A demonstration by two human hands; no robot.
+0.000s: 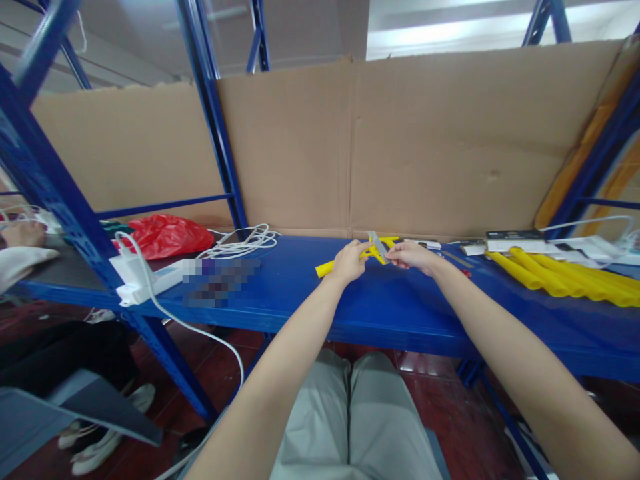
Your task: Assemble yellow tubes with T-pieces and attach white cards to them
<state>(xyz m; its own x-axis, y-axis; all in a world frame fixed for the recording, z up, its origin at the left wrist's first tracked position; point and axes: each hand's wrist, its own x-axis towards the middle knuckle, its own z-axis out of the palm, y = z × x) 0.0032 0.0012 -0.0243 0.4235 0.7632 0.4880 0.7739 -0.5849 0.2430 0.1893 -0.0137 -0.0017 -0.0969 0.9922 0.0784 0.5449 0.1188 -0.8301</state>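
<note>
Over the blue shelf top, my left hand [349, 262] is closed around a yellow piece [325, 269] that looks like a tube or handle; its end sticks out to the left. Thinner yellow parts [387, 241] show beyond the fingers. Across them lies a short, flat grey piece [379, 248], tilted. My right hand [411, 257] pinches at the right side of this grey piece with thumb and fingers. Its exact kind is too small to tell, and the fingers partly hide where the yellow and grey parts meet.
Several yellow tubes [565, 273] lie at the right near white boxes [583, 247]. At the left are a white power strip [163, 279], coiled white cable [245, 240] and a red plastic bag [167, 235]. Cardboard [420, 147] stands behind. Another person's hand [23, 233] shows far left.
</note>
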